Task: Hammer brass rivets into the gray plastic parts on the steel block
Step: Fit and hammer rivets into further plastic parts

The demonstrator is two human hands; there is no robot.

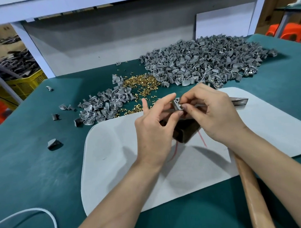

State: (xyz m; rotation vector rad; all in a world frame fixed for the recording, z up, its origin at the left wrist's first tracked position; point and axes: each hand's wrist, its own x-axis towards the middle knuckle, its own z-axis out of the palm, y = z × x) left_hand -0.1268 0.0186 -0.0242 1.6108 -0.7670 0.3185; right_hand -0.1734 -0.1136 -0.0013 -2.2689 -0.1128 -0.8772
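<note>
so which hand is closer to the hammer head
Right. The right hand sits just left of the hammer head; the left hand is farther left, beyond the gray part both hold.

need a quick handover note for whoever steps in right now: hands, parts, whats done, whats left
Left hand pinches one gray plastic part above the steel block.
Right hand pinches the same part and seems to be fitting a rivet, which is too small to confirm.
Hammer lies unheld on the white mat.
Loose brass rivets lie beyond the mat, between the big parts pile and the smaller pile.
Done: part picked up. Left: set it on the block and hammer the rivet.
</note>
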